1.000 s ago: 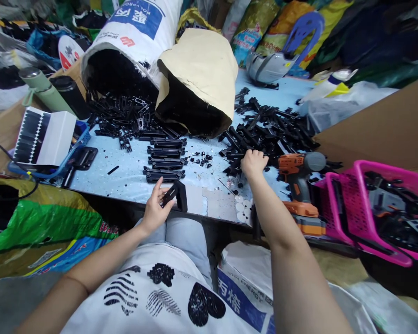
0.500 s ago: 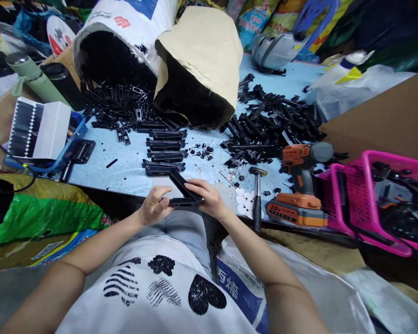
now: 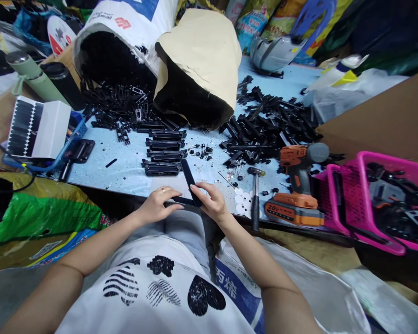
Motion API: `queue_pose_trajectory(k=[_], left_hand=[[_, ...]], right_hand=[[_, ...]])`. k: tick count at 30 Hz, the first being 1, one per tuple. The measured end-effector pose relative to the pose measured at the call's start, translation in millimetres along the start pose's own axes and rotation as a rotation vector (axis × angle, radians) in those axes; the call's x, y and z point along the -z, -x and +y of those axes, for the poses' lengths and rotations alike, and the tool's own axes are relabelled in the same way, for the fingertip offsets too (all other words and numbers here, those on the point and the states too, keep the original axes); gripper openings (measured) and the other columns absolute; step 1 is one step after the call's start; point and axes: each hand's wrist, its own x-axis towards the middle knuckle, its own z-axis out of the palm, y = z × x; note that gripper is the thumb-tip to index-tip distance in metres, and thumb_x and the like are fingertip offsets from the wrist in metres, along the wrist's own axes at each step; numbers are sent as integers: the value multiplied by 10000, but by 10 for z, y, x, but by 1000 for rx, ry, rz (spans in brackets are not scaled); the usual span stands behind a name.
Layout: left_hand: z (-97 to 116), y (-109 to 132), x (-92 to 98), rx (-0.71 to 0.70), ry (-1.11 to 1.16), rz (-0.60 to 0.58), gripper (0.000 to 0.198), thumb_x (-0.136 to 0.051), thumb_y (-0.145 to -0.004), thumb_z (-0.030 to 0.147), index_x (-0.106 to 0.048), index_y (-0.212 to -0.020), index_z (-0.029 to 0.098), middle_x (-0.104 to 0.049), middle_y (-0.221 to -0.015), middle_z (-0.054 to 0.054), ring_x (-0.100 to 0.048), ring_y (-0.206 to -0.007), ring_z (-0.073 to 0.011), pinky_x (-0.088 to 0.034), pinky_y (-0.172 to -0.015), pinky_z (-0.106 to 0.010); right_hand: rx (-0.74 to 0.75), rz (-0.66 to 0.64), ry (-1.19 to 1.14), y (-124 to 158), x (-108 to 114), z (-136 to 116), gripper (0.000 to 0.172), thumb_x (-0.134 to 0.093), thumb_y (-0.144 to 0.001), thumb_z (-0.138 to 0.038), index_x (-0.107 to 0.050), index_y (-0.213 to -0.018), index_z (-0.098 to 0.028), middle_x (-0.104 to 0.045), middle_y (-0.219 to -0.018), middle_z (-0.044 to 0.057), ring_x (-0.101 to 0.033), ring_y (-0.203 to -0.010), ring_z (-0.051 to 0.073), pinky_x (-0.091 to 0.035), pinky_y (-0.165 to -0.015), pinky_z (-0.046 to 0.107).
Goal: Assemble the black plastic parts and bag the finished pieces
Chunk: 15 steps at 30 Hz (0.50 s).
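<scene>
My right hand grips a black hinged plastic bracket by its joint end, above the table's front edge. One long arm of it points up and away; the other lies low toward the left, partly hidden. My left hand is beside that lower arm, thumb and fingers apart, holding nothing that I can see. Just beyond my hands, several similar black brackets lie stacked in a neat column on the light blue table. Small black knobs and screws are scattered to the right of that column.
Heaps of black parts spread under a beige sack and a white sack. On the right are a hammer, an orange cordless drill and a pink basket. A blue basket and two bottles stand left.
My left hand has come off the bracket, its fingers spreading. In my right hand the bracket's upper arm has swung more upright, away from the lower arm.
</scene>
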Motion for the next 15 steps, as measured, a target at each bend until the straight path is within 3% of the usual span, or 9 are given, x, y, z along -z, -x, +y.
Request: queue_pose_trajectory(k=[2, 5, 9, 15], left_hand=[[-85, 20, -59, 62, -1, -36, 198, -548, -886, 316, -598, -1015, 174, -654, -884, -63, -595, -828, -170, -491, -761, -320], [-285, 102, -203, 104, -114, -100, 181, -565, -874, 299, -625, -981, 165, -656, -885, -70, -574, -838, -188, -477, -769, -343], [-472, 233, -333, 182, -344, -218, 149, -581, -858, 257, -643, -952, 160, -644, -886, -84, -542, -884, -230, -444, -757, -372], [-437, 232, -402, 158, -264, -291, 175, -562, -873, 313, -638, -949, 175, -631, -875, -67, -533, -890, -215, -430, -769, -345]], right_hand=[[1, -46, 51, 76, -71, 65, 447, -461, -896, -149, -473, -1339, -202, -611, -1078, 122, -588, -982, 199, -509, -803, 334], [-62, -230, 152, 179, -184, 140, 393, -431, -905, -154, -533, -1283, -187, -616, -1102, 129, -583, -966, 201, -497, -803, 343], [-192, -462, 123, 231, -254, 117, 474, -360, -877, -46, -529, -1291, -203, -577, -1214, 116, -547, -1040, 212, -473, -852, 369], [-607, -388, -61, 239, -316, -75, 464, -458, -913, -296, -438, -1359, -168, -636, -1068, 103, -599, -922, 200, -497, -798, 326]])
